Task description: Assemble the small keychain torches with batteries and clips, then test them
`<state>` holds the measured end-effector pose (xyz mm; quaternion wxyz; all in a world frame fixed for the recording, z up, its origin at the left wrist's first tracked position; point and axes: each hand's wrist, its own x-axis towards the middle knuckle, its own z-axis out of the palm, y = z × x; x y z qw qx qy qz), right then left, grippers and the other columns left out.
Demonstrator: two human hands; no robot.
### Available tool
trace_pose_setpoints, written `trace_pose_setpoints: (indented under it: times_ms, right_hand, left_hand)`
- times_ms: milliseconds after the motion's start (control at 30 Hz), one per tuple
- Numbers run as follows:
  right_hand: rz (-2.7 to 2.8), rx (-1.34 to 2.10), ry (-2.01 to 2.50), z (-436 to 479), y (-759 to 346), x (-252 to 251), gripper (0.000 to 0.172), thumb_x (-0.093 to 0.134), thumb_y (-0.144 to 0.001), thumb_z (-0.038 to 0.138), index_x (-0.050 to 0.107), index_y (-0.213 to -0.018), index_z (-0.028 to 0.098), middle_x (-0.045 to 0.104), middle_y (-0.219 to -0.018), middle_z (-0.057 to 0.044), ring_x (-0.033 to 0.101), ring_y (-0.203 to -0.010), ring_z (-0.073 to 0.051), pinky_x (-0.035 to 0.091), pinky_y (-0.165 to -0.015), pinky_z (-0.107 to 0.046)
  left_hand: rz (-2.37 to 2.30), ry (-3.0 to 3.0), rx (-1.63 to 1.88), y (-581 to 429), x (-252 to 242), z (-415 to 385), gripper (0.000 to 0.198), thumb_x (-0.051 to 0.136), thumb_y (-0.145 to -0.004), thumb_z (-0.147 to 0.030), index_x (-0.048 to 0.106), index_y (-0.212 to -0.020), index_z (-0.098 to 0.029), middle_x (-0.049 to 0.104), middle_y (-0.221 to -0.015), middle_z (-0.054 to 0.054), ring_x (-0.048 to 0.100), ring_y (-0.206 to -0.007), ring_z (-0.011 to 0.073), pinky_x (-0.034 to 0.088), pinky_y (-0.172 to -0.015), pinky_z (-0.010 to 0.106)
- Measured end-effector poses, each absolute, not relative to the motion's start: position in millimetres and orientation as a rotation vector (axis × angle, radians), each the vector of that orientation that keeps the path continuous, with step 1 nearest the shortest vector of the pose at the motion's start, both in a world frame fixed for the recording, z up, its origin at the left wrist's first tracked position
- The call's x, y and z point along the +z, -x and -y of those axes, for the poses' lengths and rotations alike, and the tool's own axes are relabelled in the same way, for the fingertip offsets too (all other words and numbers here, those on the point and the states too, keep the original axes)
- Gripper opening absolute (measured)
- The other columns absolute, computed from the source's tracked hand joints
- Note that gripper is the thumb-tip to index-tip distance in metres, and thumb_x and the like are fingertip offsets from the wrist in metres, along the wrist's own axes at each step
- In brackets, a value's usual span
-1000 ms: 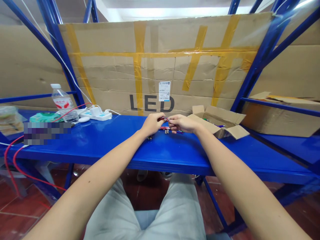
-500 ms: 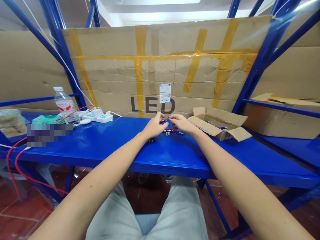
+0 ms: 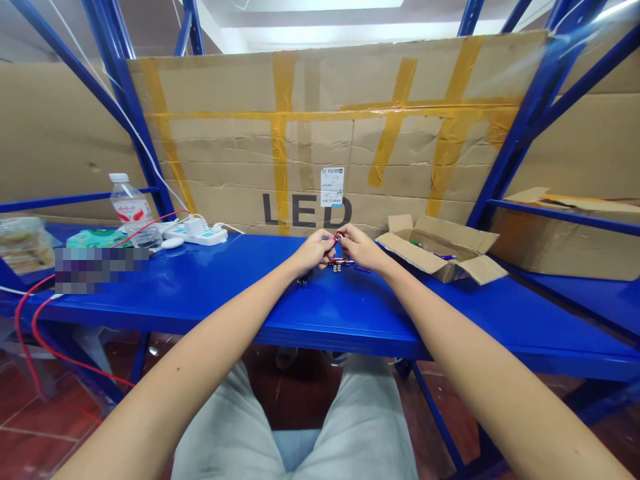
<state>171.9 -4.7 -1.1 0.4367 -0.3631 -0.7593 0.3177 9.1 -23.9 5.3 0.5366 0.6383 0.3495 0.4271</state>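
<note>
My left hand (image 3: pixel 314 251) and my right hand (image 3: pixel 361 247) meet over the middle of the blue shelf (image 3: pixel 210 293), both pinched on a small red pen-like part (image 3: pixel 337 237) held between them. Just below the hands, on the shelf, lie several small loose parts (image 3: pixel 340 265), some red, some silvery. A dark small piece (image 3: pixel 302 281) lies by my left wrist. What exactly the fingertips grip is too small to make out in detail.
An open cardboard box (image 3: pixel 440 250) with coloured pens stands right of my hands. A water bottle (image 3: pixel 131 210), a white power strip (image 3: pixel 197 233), a white mouse (image 3: pixel 171 243) and a red cable (image 3: pixel 30 320) sit at the left. A large taped "LED" carton (image 3: pixel 310 133) backs the shelf.
My hands have drawn closer together and lifted slightly, with the red part now pinched between both. The view has shifted a little downward.
</note>
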Motion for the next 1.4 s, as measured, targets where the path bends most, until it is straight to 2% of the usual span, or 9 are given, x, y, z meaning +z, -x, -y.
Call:
trace_pose_setpoints:
  times_ms: [167, 367, 567, 700, 967, 1100, 1233, 1333, 1400]
  right_hand:
    - [1.901, 0.679, 0.926, 0.4, -175.6, -2.6, 0.015, 0.053, -0.088, 0.032, 0.049, -0.097, 0.022, 0.048, -0.067, 0.004, 0.042, -0.061, -0.014, 0.038, -0.060, -0.027]
    - [1.942, 0.437, 1.122, -2.7, -185.4, 1.8, 0.013, 0.047, -0.088, 0.021, 0.055, -0.098, 0.018, 0.059, -0.079, -0.002, 0.050, -0.071, -0.017, 0.041, -0.072, -0.031]
    - [2.082, 0.283, 1.242, 5.2, -188.5, 6.4, 0.020, 0.053, -0.085, 0.020, 0.062, -0.103, 0.017, 0.067, -0.092, -0.007, 0.056, -0.080, -0.019, 0.040, -0.073, -0.030]
    - [2.193, 0.214, 1.127, 13.6, -182.6, 7.5, 0.023, 0.057, -0.085, 0.025, 0.067, -0.104, 0.017, 0.070, -0.090, -0.006, 0.057, -0.076, -0.018, 0.040, -0.070, -0.028]
    - [2.251, 0.308, 1.015, 17.4, -176.6, 10.6, 0.024, 0.051, -0.089, 0.030, 0.069, -0.084, 0.015, 0.069, -0.076, -0.005, 0.056, -0.071, -0.018, 0.039, -0.065, -0.028]
    - [2.272, 0.284, 1.007, 19.9, -175.6, 11.8, 0.026, 0.051, -0.088, 0.029, 0.071, -0.083, 0.014, 0.069, -0.076, -0.005, 0.055, -0.070, -0.017, 0.038, -0.065, -0.028]
    - [2.186, 0.215, 1.040, 19.6, -176.0, 13.3, 0.024, 0.051, -0.083, 0.024, 0.072, -0.083, 0.014, 0.068, -0.074, -0.004, 0.054, -0.069, -0.016, 0.036, -0.063, -0.027]
    - [2.107, 0.148, 1.101, 17.2, -179.0, 14.1, 0.025, 0.050, -0.084, 0.026, 0.071, -0.079, 0.014, 0.068, -0.073, -0.004, 0.052, -0.067, -0.016, 0.033, -0.062, -0.028]
    - [2.103, 0.158, 1.122, 16.0, -180.5, 14.0, 0.027, 0.049, -0.085, 0.029, 0.070, -0.077, 0.014, 0.066, -0.071, -0.004, 0.051, -0.066, -0.016, 0.033, -0.061, -0.028]
  left_hand:
    - [-0.753, -1.407, 1.046, -6.6, 8.0, 21.5, 0.010, 0.048, -0.095, -0.019, 0.044, -0.085, -0.020, 0.048, -0.055, -0.006, 0.029, -0.035, 0.0035, 0.018, -0.038, 0.016]
    - [-0.850, -1.498, 1.077, 0.8, 8.6, 13.3, 0.013, 0.057, -0.090, -0.021, 0.053, -0.079, -0.016, 0.058, -0.064, -0.001, 0.040, -0.039, 0.0043, 0.025, -0.036, 0.018]
    - [-0.963, -1.561, 1.127, 4.8, 6.6, 9.7, 0.022, 0.051, -0.096, -0.024, 0.052, -0.076, -0.015, 0.061, -0.061, 0.001, 0.044, -0.038, 0.0049, 0.028, -0.038, 0.019]
    - [-0.984, -1.666, 1.073, 2.3, 3.1, 10.6, 0.028, 0.045, -0.100, -0.035, 0.049, -0.078, -0.017, 0.061, -0.056, 0.000, 0.044, -0.036, 0.0063, 0.028, -0.037, 0.019]
    - [-0.978, -1.702, 1.058, 2.4, 0.8, 10.9, 0.031, 0.041, -0.102, -0.042, 0.046, -0.081, -0.019, 0.057, -0.050, -0.002, 0.042, -0.033, 0.0066, 0.027, -0.036, 0.018]
    - [-0.966, -1.691, 1.050, 0.8, -0.3, 9.6, 0.038, 0.040, -0.101, -0.051, 0.048, -0.081, -0.019, 0.056, -0.048, -0.001, 0.042, -0.033, 0.0076, 0.027, -0.037, 0.019]
    - [-0.958, -1.482, 1.159, 1.4, 1.9, 2.0, 0.056, 0.031, -0.097, -0.065, 0.055, -0.084, -0.016, 0.065, -0.063, 0.007, 0.058, -0.049, 0.0134, 0.040, -0.044, 0.023]
    - [-0.829, -1.366, 1.255, 7.0, 5.6, -3.2, 0.068, 0.028, -0.093, -0.073, 0.062, -0.089, -0.014, 0.071, -0.085, 0.016, 0.069, -0.074, 0.0204, 0.052, -0.060, 0.029]
    - [-0.734, -1.340, 1.253, 12.0, 8.0, -4.3, 0.073, 0.028, -0.091, -0.075, 0.065, -0.094, -0.013, 0.072, -0.097, 0.021, 0.070, -0.089, 0.0258, 0.055, -0.070, 0.034]
